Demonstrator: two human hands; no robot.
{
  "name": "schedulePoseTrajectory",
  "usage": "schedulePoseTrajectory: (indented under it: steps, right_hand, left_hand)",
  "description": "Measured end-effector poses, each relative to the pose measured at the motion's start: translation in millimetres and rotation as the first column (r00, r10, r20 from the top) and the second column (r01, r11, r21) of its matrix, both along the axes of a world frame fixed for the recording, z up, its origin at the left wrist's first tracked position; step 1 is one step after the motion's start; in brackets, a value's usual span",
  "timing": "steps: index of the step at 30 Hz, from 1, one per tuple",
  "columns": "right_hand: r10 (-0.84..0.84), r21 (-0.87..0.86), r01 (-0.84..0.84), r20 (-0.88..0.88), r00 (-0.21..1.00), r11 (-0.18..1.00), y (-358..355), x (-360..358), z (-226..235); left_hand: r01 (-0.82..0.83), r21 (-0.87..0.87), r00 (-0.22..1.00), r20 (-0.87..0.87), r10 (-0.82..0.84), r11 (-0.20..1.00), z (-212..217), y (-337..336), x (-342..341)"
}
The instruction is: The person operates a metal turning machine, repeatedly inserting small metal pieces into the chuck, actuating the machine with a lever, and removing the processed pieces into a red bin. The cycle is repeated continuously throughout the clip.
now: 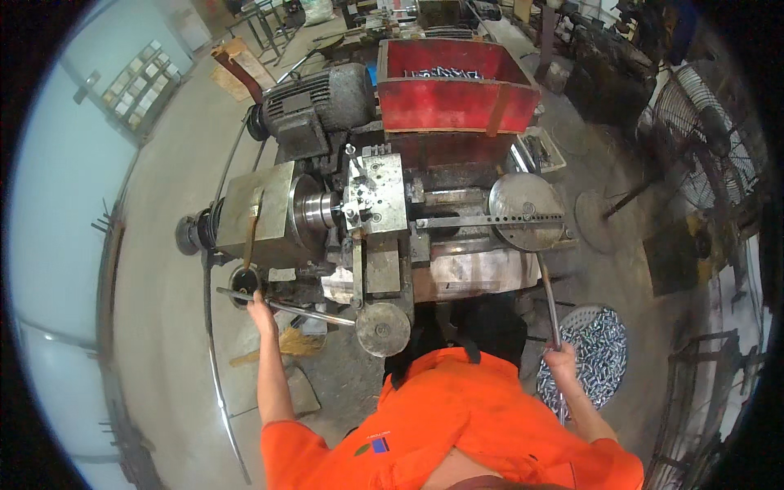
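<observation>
My left hand (pixel 260 312) is closed round a long metal lever (pixel 317 314), which runs to a round steel disc (pixel 382 330) at the front of a small lathe. On the other side my right hand (pixel 560 361) grips a second lever (pixel 549 298) that hangs from a larger disc (pixel 527 211). Between the hands stands the lathe's steel tool block (pixel 382 192), close beside the round chuck (pixel 314 211). Any workpiece in the chuck is too small to make out. A brush (pixel 253 224) lies against the headstock (pixel 260 204), its lower end near a dark pot (pixel 243 282).
Behind the lathe sit a motor (pixel 322 102) and a red bin (pixel 457 106) with small metal parts. A round basket (pixel 581 312) full of shiny metal pieces is beside my right hand. A caged fan (pixel 702 122) stands at right, a straw broom (pixel 298 343) at left.
</observation>
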State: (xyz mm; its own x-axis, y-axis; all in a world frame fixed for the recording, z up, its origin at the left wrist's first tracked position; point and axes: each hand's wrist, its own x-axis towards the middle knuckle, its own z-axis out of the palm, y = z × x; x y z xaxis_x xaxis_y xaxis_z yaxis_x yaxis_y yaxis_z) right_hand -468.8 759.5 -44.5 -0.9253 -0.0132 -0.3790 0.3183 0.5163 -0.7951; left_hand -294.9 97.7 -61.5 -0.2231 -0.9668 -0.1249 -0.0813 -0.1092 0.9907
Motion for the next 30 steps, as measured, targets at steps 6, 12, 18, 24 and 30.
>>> schedulePoseTrajectory:
  steps: [6, 12, 18, 24, 30]
  right_hand:
    - [-0.047, -0.084, 0.049, 0.023, 0.999, 0.995, -5.9, 7.5, -6.1]
    - [0.081, -0.032, -0.083, -0.058, 0.995, 0.996, 3.2, 2.6, -8.5]
    - [0.386, 0.743, -0.104, -0.218, 0.896, 0.661, 86.0, -95.1, -4.1]
    - [0.309, 0.921, 0.129, -0.253, 0.917, 0.369, 93.0, -226.6, 15.4]
    - [0.439, 0.691, 0.341, -0.689, 0.577, 0.637, 36.3, -189.2, -17.1]
  left_hand:
    - [0.005, 0.021, 1.0, 0.018, -0.005, 1.0, 2.5, -4.4, -2.6]
    - [0.077, 0.06, 0.956, 0.279, -0.091, 0.995, 26.8, -2.1, -0.4]
    - [0.056, 0.089, 0.964, 0.254, -0.078, 0.994, 22.2, -2.8, 5.0]
    - [0.11, 0.141, 0.974, 0.18, -0.135, 0.984, 19.9, 3.9, -1.5]
    - [0.053, 0.129, 0.994, -0.097, -0.041, 0.99, -16.4, -10.5, 27.9]
